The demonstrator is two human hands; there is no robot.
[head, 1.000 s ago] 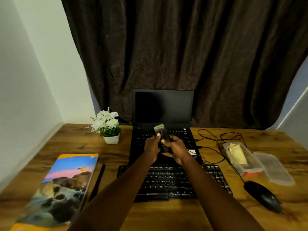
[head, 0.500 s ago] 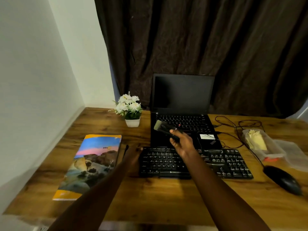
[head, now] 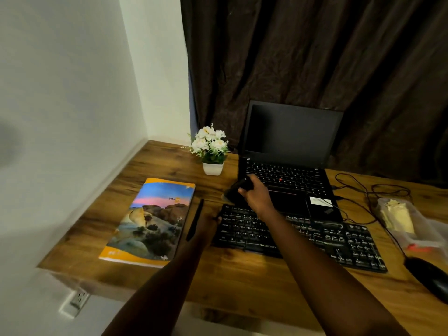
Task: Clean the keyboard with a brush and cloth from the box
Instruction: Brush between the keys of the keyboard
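A black external keyboard lies on the wooden desk in front of an open black laptop. My right hand grips a dark brush just above the keyboard's far left corner, bristle end pointing left and down. My left hand rests at the keyboard's left edge, its fingers touching the side. A clear plastic box holding a yellow cloth sits at the right.
A colourful book and a black pen lie left of the keyboard. A small white pot of flowers stands beside the laptop. A black mouse and cables lie at the right. Dark curtain behind.
My right hand has lowered the brush leftward to the keyboard's far left corner. My left hand stays at the keyboard's left edge. The view has swung further left.
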